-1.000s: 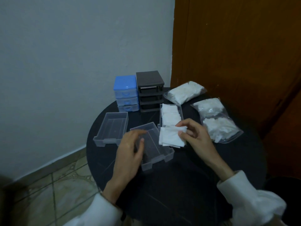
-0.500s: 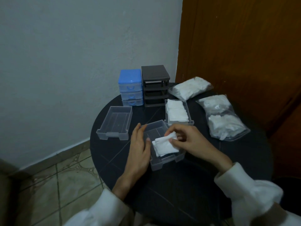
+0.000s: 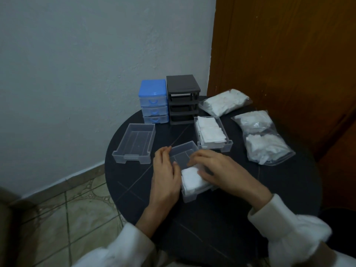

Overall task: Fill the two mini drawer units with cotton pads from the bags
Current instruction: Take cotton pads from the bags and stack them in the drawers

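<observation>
A clear drawer (image 3: 182,154) lies in the middle of the round black table (image 3: 240,199). A stack of white cotton pads (image 3: 190,180) sits in its near end. My right hand (image 3: 221,170) lies over the pads, fingers curled on their far edge and thumb on top. My left hand (image 3: 165,174) holds the drawer's left wall, with the thumb over the rim. A second drawer (image 3: 228,144) at the right is full of pads. A third drawer (image 3: 134,143) at the left is empty. The blue drawer unit (image 3: 152,101) and the dark unit (image 3: 182,97), its slots empty, stand at the back.
One bag of cotton pads (image 3: 223,102) lies at the back right by the wooden door. Two more bags (image 3: 264,139) lie along the right side. A white wall stands behind the table, and tiled floor (image 3: 67,218) shows at the lower left.
My right hand has carried the stack of pads from above the table down into the near end of the middle drawer. My left hand has stayed at the drawer's left wall.
</observation>
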Tool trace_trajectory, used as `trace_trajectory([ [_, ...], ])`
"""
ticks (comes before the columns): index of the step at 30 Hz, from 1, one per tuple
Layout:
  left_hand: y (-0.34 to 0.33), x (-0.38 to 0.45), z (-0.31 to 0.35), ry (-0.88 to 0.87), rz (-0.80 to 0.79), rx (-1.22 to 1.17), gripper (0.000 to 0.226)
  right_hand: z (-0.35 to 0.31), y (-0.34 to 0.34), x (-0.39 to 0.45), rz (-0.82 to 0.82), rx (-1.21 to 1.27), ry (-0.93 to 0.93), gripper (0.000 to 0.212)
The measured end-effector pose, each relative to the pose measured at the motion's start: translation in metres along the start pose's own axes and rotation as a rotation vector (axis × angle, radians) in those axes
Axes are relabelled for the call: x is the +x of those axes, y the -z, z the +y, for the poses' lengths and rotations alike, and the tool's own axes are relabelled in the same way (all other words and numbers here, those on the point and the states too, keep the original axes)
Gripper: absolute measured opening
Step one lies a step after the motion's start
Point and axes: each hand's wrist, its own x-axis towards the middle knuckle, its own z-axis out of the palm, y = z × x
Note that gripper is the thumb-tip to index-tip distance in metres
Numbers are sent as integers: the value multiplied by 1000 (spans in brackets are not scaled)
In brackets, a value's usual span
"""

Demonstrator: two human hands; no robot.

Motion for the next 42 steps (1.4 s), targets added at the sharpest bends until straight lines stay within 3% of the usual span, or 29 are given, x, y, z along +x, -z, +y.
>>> trace_trajectory([
  [8,3,0,6,54,39,68,37,6,-4,0,-69,-26,19,32],
  [13,9,4,10,100,94,33,8,18,-3,-1,-55,-48,65,31],
  [18,10,3,11,92,99,-15,11,26,6,-9,62,-62,24,24],
  [23,4,-2,17,67,53,-46,11,33,11,-20,-55,-78,-69,27],
  [27,1,-3,21,65,50,-45,8,38,11,-26,-44,-63,-106,27],
  [29,3,-1,25,67,56,-28,3,39,15,-30,24,-15,-121,25],
  [34,14,11,51,-71,-1,12,12,55,24,-57,422,118,-353,17],
  [38,-7,31,85,-212,-167,-42,12,76,22,-84,651,158,-600,21],
  [42,-55,52,109,-377,-368,-51,19,91,16,-95,707,222,-707,18],
])
